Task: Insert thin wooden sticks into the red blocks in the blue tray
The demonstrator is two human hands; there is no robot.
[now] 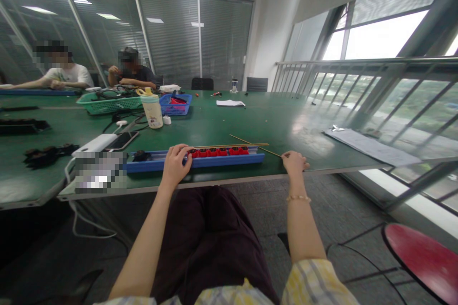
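Note:
On the table's near edge lies a long blue channel-shaped tray (pixel 225 160) with a row of red blocks (pixel 213 152) with dark tops inside it. A small black part (pixel 142 156) sits at its left end. My left hand (pixel 176 164) is closed over the tray, thumb on the near side, beside the leftmost red block; its fingertips are partly hidden. A thin brass-coloured rod (pixel 246 145) lies lengthwise along the tray's far side, reaching my left fingers. Right of the tray, my right hand (pixel 295 162) pinches the near end of a second thin rod (pixel 266 151), which slants away to the left.
Left stand a phone (pixel 122 140), a white power bank (pixel 95 145) with cables and black parts (pixel 50 154). Behind are a cup (pixel 152 110), a green basket (pixel 109 105) and a blue basket (pixel 176 106). A clipboard (pixel 372 145) lies right. Two people sit far left.

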